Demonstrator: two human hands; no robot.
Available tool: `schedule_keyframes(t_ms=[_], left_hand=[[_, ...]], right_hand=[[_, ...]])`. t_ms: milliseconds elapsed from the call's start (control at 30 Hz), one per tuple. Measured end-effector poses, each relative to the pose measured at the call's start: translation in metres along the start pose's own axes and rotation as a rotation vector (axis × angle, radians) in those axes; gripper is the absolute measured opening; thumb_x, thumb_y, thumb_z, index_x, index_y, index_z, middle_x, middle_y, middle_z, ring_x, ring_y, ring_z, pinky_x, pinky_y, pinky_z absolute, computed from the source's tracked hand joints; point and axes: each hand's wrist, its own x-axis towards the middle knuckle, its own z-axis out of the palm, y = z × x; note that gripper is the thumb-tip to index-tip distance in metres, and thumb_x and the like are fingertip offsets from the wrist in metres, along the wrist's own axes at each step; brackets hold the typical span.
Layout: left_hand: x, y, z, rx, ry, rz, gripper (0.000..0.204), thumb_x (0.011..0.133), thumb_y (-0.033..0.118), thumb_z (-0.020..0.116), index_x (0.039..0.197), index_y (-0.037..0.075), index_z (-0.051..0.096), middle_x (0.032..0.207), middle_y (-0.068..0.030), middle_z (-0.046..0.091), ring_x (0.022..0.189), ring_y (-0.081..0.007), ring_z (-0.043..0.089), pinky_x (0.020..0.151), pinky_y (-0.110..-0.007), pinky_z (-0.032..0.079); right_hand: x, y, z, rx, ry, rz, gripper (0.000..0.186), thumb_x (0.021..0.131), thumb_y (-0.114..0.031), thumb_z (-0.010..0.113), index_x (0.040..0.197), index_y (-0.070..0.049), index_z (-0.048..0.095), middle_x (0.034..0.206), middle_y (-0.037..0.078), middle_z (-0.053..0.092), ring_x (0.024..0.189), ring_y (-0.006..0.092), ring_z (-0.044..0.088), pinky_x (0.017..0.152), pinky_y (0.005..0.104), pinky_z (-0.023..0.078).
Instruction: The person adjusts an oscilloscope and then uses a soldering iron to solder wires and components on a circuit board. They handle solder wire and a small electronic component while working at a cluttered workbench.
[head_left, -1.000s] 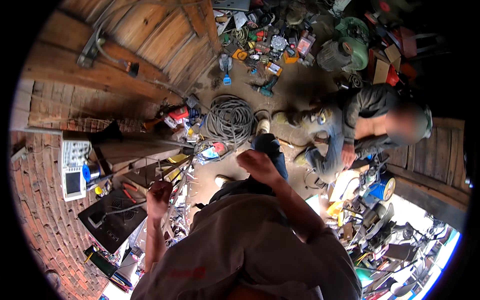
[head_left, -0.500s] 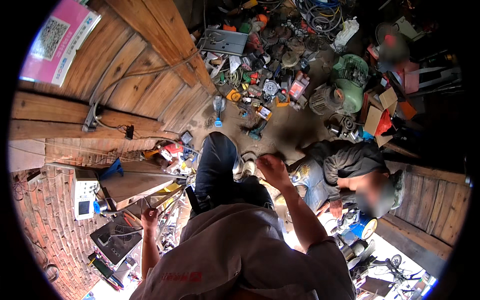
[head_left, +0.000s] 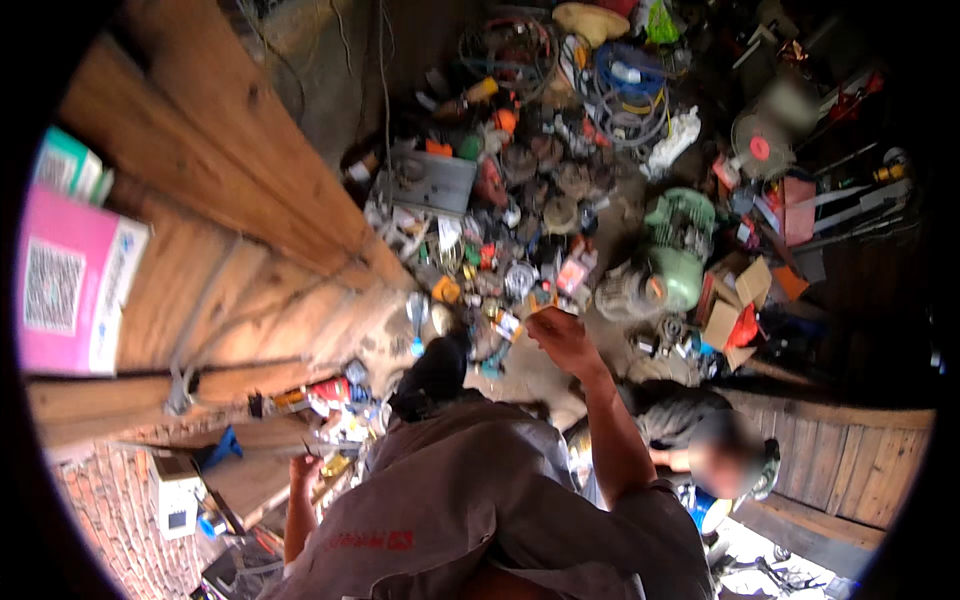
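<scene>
My right hand [head_left: 560,338] is held out in front of me, fingers curled together; whatever they may hold is hidden. Beyond it, small parts and boxes lie on the floor, among them a yellow-labelled box [head_left: 506,324] and an orange piece [head_left: 446,290]. Low at the left, my left hand [head_left: 305,470] is closed, and a thin dark thing sticks up by its fingers, too small to name. A wooden workbench board [head_left: 262,462] stands beside that hand. Near my dark shoe [head_left: 440,322], a clear tool with a blue end [head_left: 417,330] rests on the floor.
A green electric motor [head_left: 680,270] stands ahead on the right, near open cardboard boxes [head_left: 735,300]. Another person [head_left: 690,415] crouches at my right. Coiled cables [head_left: 630,90] lie farther off. A wooden post [head_left: 250,150] and a white instrument [head_left: 175,495] are at left.
My view has shifted, and the wooden post looms larger at left. My body has moved forward over the floor parts. My right hand is farther forward; my left hand stays low at the left.
</scene>
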Motion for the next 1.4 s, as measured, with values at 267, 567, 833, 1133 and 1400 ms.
schedule_keyframes(t_ms=[267, 567, 833, 1133, 1400], left_hand=[[0.031, 0.097, -0.029, 0.129, 0.027, 0.124, 0.023, 0.071, 0.024, 0.070, 0.079, 0.004, 0.066, 0.070, -0.0083, 0.065, 0.059, -0.0194, 0.061, 0.053, -0.037, 0.049], [0.087, 0.260, -0.072, -0.070, 0.133, 0.275, 0.025, 0.074, 0.023, 0.069, 0.087, 0.002, 0.063, 0.081, -0.0087, 0.063, 0.071, -0.0191, 0.058, 0.063, -0.037, 0.047], [0.108, 0.238, -0.070, -0.272, 0.282, 0.232, 0.028, 0.078, 0.022, 0.067, 0.094, 0.001, 0.061, 0.091, -0.0090, 0.060, 0.082, -0.0188, 0.056, 0.071, -0.037, 0.046], [0.103, 0.096, 0.104, -0.986, 0.789, 0.119, 0.031, 0.081, 0.021, 0.066, 0.103, -0.001, 0.058, 0.102, -0.0093, 0.058, 0.095, -0.0185, 0.053, 0.081, -0.036, 0.045], [0.023, 0.211, 0.078, -0.584, 0.812, -0.183, 0.022, 0.076, 0.027, 0.062, 0.085, 0.008, 0.068, 0.081, -0.0163, 0.065, 0.076, -0.0337, 0.064, 0.070, -0.044, 0.051]], right_hand=[[0.120, -0.010, -0.012, 0.211, 0.122, -0.137, 0.024, 0.087, -0.028, 0.065, 0.083, -0.004, 0.064, 0.071, 0.003, 0.064, 0.067, 0.0121, 0.059, 0.060, 0.0298, 0.047], [0.220, -0.083, -0.062, 0.254, 0.135, -0.061, 0.025, 0.090, -0.026, 0.062, 0.085, -0.002, 0.063, 0.072, 0.002, 0.062, 0.064, 0.0090, 0.057, 0.057, 0.0263, 0.047], [0.332, -0.270, -0.126, 0.155, 0.111, -0.397, 0.032, 0.093, -0.034, 0.056, 0.080, -0.005, 0.061, 0.067, 0.000, 0.060, 0.057, 0.0090, 0.051, 0.054, 0.0274, 0.042], [0.355, -0.429, -0.071, 0.261, -0.062, -0.712, 0.017, 0.092, -0.018, 0.057, 0.092, -0.002, 0.063, 0.079, 0.005, 0.065, 0.069, 0.0101, 0.059, 0.060, 0.0238, 0.047], [0.346, -0.399, -0.018, 0.467, -0.639, -1.098, 0.038, 0.096, -0.027, 0.045, 0.112, 0.007, 0.048, 0.087, 0.011, 0.054, 0.071, 0.0165, 0.049, 0.063, 0.0263, 0.040]])
